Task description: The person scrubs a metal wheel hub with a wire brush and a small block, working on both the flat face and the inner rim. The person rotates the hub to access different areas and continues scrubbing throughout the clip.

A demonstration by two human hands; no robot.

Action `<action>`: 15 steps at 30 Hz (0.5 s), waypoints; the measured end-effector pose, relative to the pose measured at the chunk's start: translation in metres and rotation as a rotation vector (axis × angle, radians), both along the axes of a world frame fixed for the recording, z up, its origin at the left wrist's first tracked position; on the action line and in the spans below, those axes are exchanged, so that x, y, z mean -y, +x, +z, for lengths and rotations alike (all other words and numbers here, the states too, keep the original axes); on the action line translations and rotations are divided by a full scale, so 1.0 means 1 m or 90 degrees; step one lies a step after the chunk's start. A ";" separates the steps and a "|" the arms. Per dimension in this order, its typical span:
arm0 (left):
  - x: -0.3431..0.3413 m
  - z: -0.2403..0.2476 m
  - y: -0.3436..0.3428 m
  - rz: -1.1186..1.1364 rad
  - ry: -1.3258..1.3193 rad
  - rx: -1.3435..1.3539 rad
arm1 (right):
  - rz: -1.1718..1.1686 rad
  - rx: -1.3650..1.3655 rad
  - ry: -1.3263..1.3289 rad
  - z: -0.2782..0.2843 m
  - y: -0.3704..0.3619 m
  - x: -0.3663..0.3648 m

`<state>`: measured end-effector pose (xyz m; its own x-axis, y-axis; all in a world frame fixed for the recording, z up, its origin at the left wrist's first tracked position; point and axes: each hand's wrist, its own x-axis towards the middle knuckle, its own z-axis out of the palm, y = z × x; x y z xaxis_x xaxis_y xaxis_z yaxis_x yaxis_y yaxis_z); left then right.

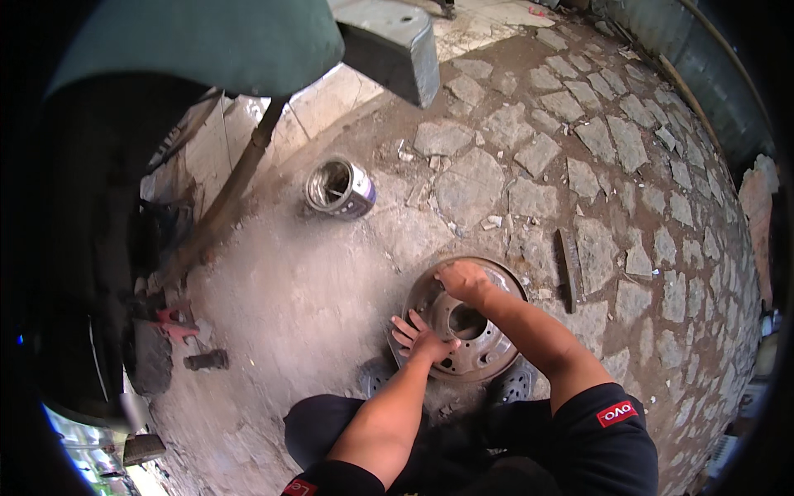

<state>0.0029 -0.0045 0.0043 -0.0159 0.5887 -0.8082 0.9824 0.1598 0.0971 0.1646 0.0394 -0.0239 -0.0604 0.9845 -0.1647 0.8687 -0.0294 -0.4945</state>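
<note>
A round steel wheel rim (501, 343), brownish and dusty with a large centre hole and smaller holes about it, rests on the ground in front of me, between my shoes. My left hand (423, 339) lies on its left side, fingers spread and stretched out. On the far part of the rim my right hand (463, 281) presses down with the fingers curled in. Whatever the right fingers may hold is hidden beneath them. To the right of the rim, a long narrow brush-like bar (566, 269) lies on the stones.
An open metal tin (341, 190) with something inside stands beyond the rim. Above left is a vehicle's green body (207, 41) with a grey metal beam end (390, 50). A red metal piece (175, 322) and a dark cylinder (206, 360) lie at left. Uneven paving stones cover the right.
</note>
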 end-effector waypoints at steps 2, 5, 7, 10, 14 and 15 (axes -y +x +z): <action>-0.001 -0.001 0.001 -0.016 0.003 -0.009 | -0.038 -0.007 0.123 -0.020 -0.004 0.012; 0.002 -0.010 -0.005 0.005 -0.004 0.007 | 0.017 0.051 0.062 -0.016 -0.016 0.021; -0.001 -0.010 -0.006 0.006 0.005 0.023 | 0.064 0.065 0.031 -0.007 0.005 0.008; -0.001 -0.012 -0.009 0.008 0.003 0.042 | -0.007 0.063 -0.048 0.011 -0.008 0.007; -0.001 -0.006 -0.005 0.017 -0.005 0.056 | 0.126 0.080 0.006 0.006 -0.015 0.005; -0.001 -0.006 -0.006 0.021 -0.001 0.063 | 0.096 0.067 -0.066 0.019 -0.010 0.000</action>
<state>-0.0027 -0.0033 -0.0019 0.0446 0.5883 -0.8074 0.9622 0.1920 0.1931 0.1545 0.0394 -0.0046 -0.1822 0.9430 -0.2785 0.9139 0.0579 -0.4018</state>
